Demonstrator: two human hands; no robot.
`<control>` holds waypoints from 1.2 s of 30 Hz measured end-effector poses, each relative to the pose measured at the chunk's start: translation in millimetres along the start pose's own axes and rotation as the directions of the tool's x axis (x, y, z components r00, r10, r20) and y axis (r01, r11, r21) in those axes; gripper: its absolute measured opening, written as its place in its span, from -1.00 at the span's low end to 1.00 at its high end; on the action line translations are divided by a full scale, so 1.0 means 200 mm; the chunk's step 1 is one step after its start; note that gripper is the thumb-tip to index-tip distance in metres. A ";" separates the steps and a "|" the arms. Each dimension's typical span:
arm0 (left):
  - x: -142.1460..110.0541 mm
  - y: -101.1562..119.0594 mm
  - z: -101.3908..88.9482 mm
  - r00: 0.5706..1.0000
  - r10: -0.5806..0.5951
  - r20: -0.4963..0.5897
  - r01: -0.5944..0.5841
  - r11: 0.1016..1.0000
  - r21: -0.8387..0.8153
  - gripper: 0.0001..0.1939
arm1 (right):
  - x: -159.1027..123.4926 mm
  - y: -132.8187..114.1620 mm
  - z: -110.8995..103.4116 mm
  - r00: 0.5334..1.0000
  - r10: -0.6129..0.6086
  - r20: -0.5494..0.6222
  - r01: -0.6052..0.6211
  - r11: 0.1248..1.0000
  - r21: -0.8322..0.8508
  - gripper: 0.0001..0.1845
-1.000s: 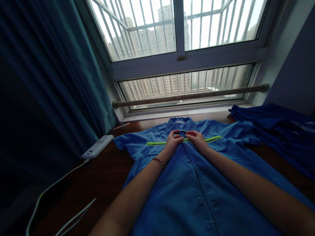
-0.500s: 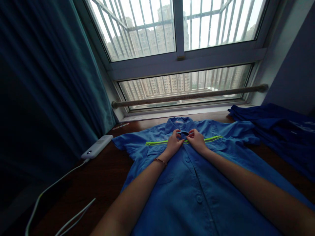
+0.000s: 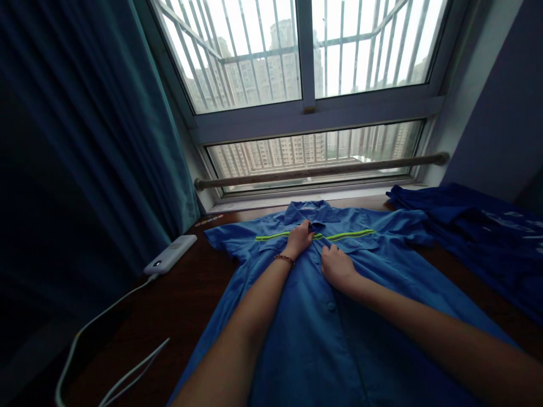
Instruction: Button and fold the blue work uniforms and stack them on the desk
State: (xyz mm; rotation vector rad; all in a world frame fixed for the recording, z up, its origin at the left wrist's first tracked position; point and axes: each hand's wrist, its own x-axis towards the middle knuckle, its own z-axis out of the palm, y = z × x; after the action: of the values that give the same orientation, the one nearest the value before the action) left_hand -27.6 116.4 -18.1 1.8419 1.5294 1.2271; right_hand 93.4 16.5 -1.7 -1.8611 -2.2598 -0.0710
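A blue short-sleeved shirt lies front up on the dark wooden surface, its collar toward the window. A yellow-green stripe runs across its chest, and a button shows lower on the front. My left hand, with a beaded bracelet at the wrist, is closed on the shirt's front edge just below the collar. Lower and to the right, my right hand is closed on the placket beneath the stripe. The fingertips of both hands are mostly hidden.
On the left, a white power bank with a white cable lies by the blue curtain. Darker blue folded clothing is at the right. Beyond the shirt, a rail crosses the barred window.
My right hand has come down the shirt front, away from my left hand and below the stripe. My left hand stays near the collar. The view has shifted slightly.
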 end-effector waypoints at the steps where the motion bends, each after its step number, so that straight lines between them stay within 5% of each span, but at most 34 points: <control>1: 0.01 0.01 0.00 1.000 -0.009 -0.017 0.009 1.000 0.008 -0.73 | -0.01 0.00 0.00 1.000 0.014 0.001 -0.014 1.000 0.002 -0.75; 6: 0.02 0.04 0.00 0.998 0.012 -0.060 -0.005 0.994 0.109 -0.82 | 0.04 0.06 0.04 0.990 0.076 -0.122 -0.050 0.977 0.206 -0.82; 10: -0.02 0.09 -0.02 1.000 0.016 0.000 -0.016 0.991 0.135 -0.89 | 0.14 0.15 0.09 0.975 0.170 -0.144 -0.077 0.863 0.500 -0.86; 17: -0.24 0.12 -0.09 0.945 0.023 0.327 -0.053 0.995 0.082 -0.86 | 0.17 0.24 0.13 0.976 0.204 -0.072 -0.094 0.698 0.710 -0.84; 22: -0.32 0.08 -0.13 0.929 0.109 0.353 -0.119 0.993 0.005 -0.85 | 0.19 0.25 0.14 0.982 0.135 0.135 -0.175 0.353 0.919 -0.81; 27: -0.31 0.09 -0.15 0.910 0.109 0.400 -0.130 0.991 0.026 -0.85 | 0.19 0.24 0.09 0.962 0.024 0.273 -0.273 0.131 0.953 -0.80; 31: -0.33 0.12 -0.15 0.923 0.054 0.381 -0.019 0.995 -0.095 -0.84 | 0.17 0.23 0.06 0.912 -0.097 0.398 -0.408 -0.145 0.901 -0.86; 34: -0.34 0.13 -0.15 0.886 -0.065 0.458 0.200 0.947 -0.253 -0.80 | 0.18 0.23 0.07 0.927 -0.113 0.358 -0.366 -0.065 0.928 -0.85; 36: -0.34 0.12 -0.15 0.859 -0.097 0.503 0.284 0.907 -0.311 -0.75 | 0.18 0.22 0.07 0.958 -0.075 0.277 -0.265 0.135 0.955 -0.80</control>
State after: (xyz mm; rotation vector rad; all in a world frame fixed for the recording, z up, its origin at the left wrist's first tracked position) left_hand -38.3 39.9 -7.3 1.5380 1.0816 0.8130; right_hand 127.5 62.8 -12.7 -1.1450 -1.4163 1.4541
